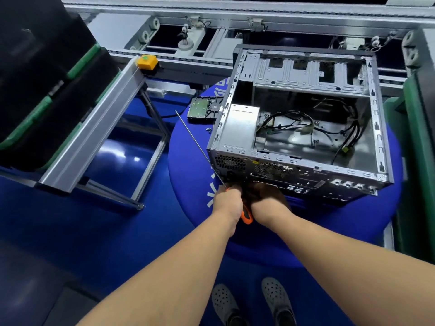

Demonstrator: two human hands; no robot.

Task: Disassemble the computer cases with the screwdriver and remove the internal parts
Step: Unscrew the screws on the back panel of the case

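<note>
While both my hands (249, 198) clutch the orange-handled screwdriver (246, 214), the heavy, stiff, sharp-edged grey steel computer case (294, 128) wants lifting by its frame.

- The fingers of the right hand (267, 196) curl under the rear panel of the computer case (303, 128) and are lost in shadow.
- The screwdriver (246, 214) shows only an orange-and-black handle between the two wrists; the left hand (227, 198) covers the rest.
- A thin metal rod (195, 142) runs up and left from the left fingers; it may be the screwdriver's shaft.
- Tiny screws (208, 129) lie far above the fingers, too small to count.
</note>
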